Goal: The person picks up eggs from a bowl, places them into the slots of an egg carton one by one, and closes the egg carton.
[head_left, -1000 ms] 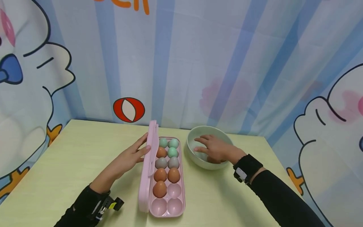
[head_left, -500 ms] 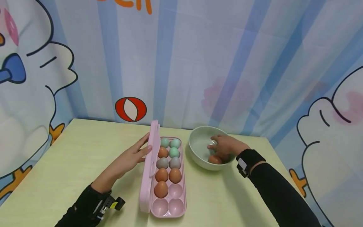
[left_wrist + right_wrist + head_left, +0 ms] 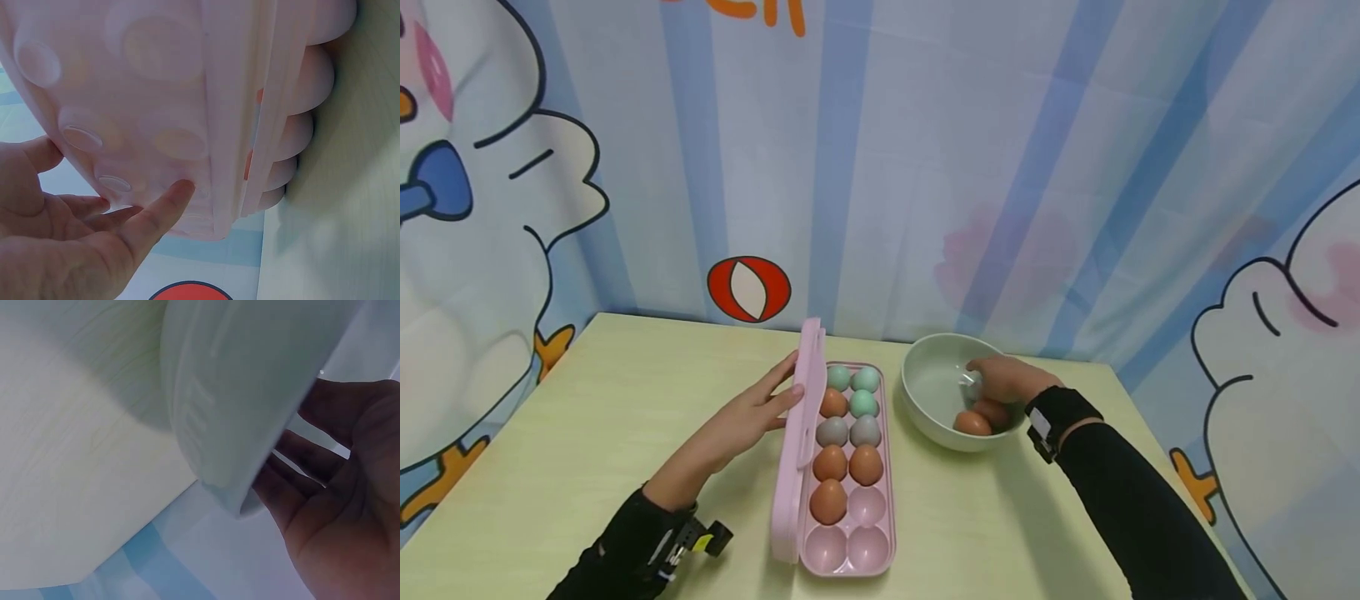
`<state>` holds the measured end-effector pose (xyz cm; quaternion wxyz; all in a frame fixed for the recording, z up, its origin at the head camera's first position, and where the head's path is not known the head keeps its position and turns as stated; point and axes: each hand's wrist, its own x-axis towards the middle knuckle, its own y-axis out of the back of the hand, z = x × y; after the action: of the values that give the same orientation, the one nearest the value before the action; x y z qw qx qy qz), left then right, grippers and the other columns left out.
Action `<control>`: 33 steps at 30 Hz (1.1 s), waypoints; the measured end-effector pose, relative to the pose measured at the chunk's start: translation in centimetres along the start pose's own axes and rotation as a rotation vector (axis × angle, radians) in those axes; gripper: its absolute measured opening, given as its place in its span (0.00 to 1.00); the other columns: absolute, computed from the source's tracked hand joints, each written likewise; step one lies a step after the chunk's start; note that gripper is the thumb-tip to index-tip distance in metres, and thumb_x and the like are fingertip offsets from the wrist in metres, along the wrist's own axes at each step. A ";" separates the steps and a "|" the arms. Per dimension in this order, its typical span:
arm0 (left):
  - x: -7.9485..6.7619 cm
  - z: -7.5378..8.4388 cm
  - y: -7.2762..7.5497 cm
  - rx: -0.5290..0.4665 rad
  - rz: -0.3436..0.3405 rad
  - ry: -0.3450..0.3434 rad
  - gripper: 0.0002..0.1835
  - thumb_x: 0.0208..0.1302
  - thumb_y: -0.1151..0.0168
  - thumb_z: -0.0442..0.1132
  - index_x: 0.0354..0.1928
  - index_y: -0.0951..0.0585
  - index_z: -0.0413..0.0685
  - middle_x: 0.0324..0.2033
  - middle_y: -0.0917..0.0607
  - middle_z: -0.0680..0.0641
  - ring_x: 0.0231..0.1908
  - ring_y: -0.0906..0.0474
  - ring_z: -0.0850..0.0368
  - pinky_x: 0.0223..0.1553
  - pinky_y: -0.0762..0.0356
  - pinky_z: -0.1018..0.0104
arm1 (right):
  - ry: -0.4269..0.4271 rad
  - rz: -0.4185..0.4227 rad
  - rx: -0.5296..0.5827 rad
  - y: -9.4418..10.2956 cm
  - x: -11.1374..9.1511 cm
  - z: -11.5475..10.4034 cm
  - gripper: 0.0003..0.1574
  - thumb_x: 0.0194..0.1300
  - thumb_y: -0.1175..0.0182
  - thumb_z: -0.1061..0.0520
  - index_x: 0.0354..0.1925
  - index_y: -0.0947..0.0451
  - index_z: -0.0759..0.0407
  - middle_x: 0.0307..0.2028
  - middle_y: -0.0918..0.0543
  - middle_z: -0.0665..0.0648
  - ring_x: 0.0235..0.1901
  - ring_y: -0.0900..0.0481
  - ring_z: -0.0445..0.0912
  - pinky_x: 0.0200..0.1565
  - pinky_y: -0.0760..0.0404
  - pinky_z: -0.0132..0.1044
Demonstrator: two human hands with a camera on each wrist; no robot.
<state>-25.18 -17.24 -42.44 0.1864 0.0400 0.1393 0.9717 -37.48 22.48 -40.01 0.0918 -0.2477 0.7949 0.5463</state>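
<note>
On the table (image 3: 985, 533), my left hand (image 3: 737, 427) touches the pink egg box's upright lid (image 3: 793, 475), fingers spread; its tray (image 3: 826, 547) holds 4 brown, 3 green and 2 grey eggs (image 3: 831, 463). My right hand (image 3: 1006, 379) is inside the green bowl (image 3: 928, 387) with 2 brown eggs (image 3: 972, 423). Left wrist view: 1 fingertip (image 3: 178, 194) lies on the lid's outer face. Right wrist view: the rim (image 3: 257, 481) hides my fingertips; pinching or not, I can't tell.
</note>
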 end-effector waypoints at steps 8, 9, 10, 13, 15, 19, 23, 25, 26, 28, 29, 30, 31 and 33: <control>0.0 0.2 -0.1 -0.002 -0.004 0.006 0.38 0.74 0.52 0.58 0.78 0.56 0.64 0.76 0.52 0.45 0.68 0.39 0.40 0.59 0.28 0.47 | 0.098 0.021 -0.195 -0.6 0.4 0.0 0.11 0.67 0.49 0.64 0.44 0.20 0.60 0.31 0.24 0.55 0.31 0.30 0.48 0.37 0.30 0.41; 0.0 0.2 -0.1 -0.003 -0.004 0.008 0.38 0.74 0.52 0.58 0.78 0.56 0.64 0.76 0.52 0.45 0.67 0.38 0.40 0.59 0.28 0.47 | 0.143 0.021 -0.280 -0.7 0.6 -0.1 0.11 0.66 0.48 0.65 0.40 0.19 0.60 0.29 0.25 0.55 0.30 0.31 0.48 0.36 0.31 0.41; -0.1 0.2 -0.2 -0.003 -0.004 0.010 0.38 0.74 0.52 0.58 0.78 0.56 0.64 0.76 0.52 0.45 0.67 0.38 0.40 0.59 0.27 0.47 | 0.185 0.027 -0.367 -0.7 0.8 -0.2 0.11 0.64 0.48 0.66 0.38 0.19 0.60 0.28 0.26 0.54 0.29 0.32 0.47 0.36 0.33 0.41; -0.1 0.2 -0.2 -0.002 -0.005 0.011 0.38 0.74 0.52 0.58 0.78 0.56 0.64 0.76 0.51 0.45 0.67 0.37 0.40 0.59 0.27 0.47 | 0.239 0.030 -0.494 -0.8 1.2 -0.6 0.10 0.63 0.47 0.66 0.38 0.19 0.59 0.29 0.25 0.54 0.29 0.32 0.47 0.36 0.32 0.41; 0.0 0.2 -0.1 0.000 -0.003 0.010 0.38 0.74 0.52 0.58 0.78 0.56 0.64 0.76 0.51 0.44 0.67 0.37 0.40 0.59 0.28 0.47 | 0.253 0.033 -0.487 -0.7 1.3 -1.0 0.12 0.64 0.44 0.65 0.45 0.19 0.59 0.34 0.21 0.55 0.32 0.29 0.48 0.38 0.29 0.42; 0.1 0.0 0.1 0.006 0.000 0.007 0.38 0.74 0.52 0.58 0.78 0.56 0.65 0.76 0.52 0.45 0.67 0.38 0.40 0.59 0.28 0.47 | 0.329 0.084 -0.456 -0.2 1.0 -2.0 0.19 0.62 0.37 0.63 0.52 0.21 0.61 0.42 0.19 0.57 0.37 0.25 0.49 0.44 0.25 0.45; 0.1 -0.1 0.1 0.007 -0.001 0.008 0.38 0.74 0.52 0.58 0.78 0.56 0.66 0.76 0.53 0.46 0.68 0.40 0.40 0.59 0.28 0.46 | 0.392 0.130 -0.440 0.1 0.1 -2.7 0.19 0.62 0.37 0.63 0.52 0.22 0.61 0.42 0.19 0.55 0.38 0.24 0.49 0.45 0.25 0.45; 0.1 -0.1 0.0 0.007 0.000 0.011 0.38 0.74 0.52 0.59 0.78 0.56 0.66 0.76 0.54 0.46 0.69 0.41 0.40 0.59 0.28 0.46 | 0.404 0.135 -0.430 0.1 -0.5 -3.1 0.20 0.63 0.37 0.62 0.55 0.23 0.61 0.44 0.19 0.56 0.39 0.24 0.49 0.46 0.24 0.45; 0.0 0.0 0.0 0.009 0.001 0.014 0.38 0.74 0.52 0.59 0.78 0.57 0.66 0.76 0.54 0.46 0.69 0.41 0.40 0.59 0.28 0.46 | 0.415 0.142 -0.425 0.0 -0.8 -3.4 0.21 0.63 0.37 0.62 0.55 0.24 0.61 0.45 0.20 0.56 0.40 0.24 0.49 0.46 0.24 0.46; 0.0 0.1 -0.1 0.007 0.004 0.015 0.38 0.74 0.53 0.59 0.78 0.57 0.65 0.76 0.54 0.46 0.69 0.41 0.40 0.59 0.28 0.45 | 0.441 0.164 -0.418 -0.1 -1.4 -3.9 0.22 0.64 0.38 0.61 0.57 0.25 0.61 0.46 0.20 0.58 0.42 0.23 0.50 0.47 0.23 0.47; 0.0 0.1 -0.1 0.009 0.005 0.016 0.39 0.74 0.53 0.59 0.78 0.57 0.65 0.76 0.54 0.46 0.69 0.41 0.40 0.59 0.28 0.45 | 0.461 0.184 -0.424 -0.2 -1.7 -4.0 0.23 0.64 0.37 0.60 0.57 0.25 0.61 0.47 0.20 0.58 0.43 0.23 0.51 0.48 0.23 0.46; 0.0 0.1 -0.1 0.010 0.006 0.016 0.39 0.74 0.53 0.59 0.78 0.57 0.65 0.76 0.54 0.46 0.69 0.41 0.40 0.59 0.28 0.45 | 0.481 0.206 -0.425 -0.3 -2.1 -4.3 0.23 0.64 0.37 0.60 0.57 0.25 0.61 0.47 0.20 0.58 0.44 0.22 0.51 0.48 0.23 0.47; 0.0 0.1 -0.1 0.010 0.006 0.017 0.39 0.74 0.52 0.59 0.78 0.57 0.65 0.76 0.54 0.46 0.69 0.41 0.40 0.59 0.29 0.44 | 0.507 0.233 -0.428 -0.4 -2.4 -4.6 0.23 0.64 0.36 0.60 0.57 0.25 0.61 0.48 0.20 0.58 0.44 0.22 0.52 0.48 0.23 0.47; 0.0 0.2 -0.1 0.009 0.003 0.013 0.39 0.74 0.53 0.59 0.78 0.57 0.64 0.76 0.54 0.46 0.69 0.41 0.39 0.59 0.29 0.44 | 0.558 0.287 -0.439 -0.6 -3.1 -5.1 0.23 0.63 0.35 0.59 0.56 0.24 0.61 0.48 0.19 0.58 0.46 0.21 0.53 0.48 0.22 0.46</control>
<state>-25.11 -17.07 -42.31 0.1836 0.0347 0.1448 0.9717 -33.88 18.58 -37.29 -0.2607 -0.2866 0.6802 0.6223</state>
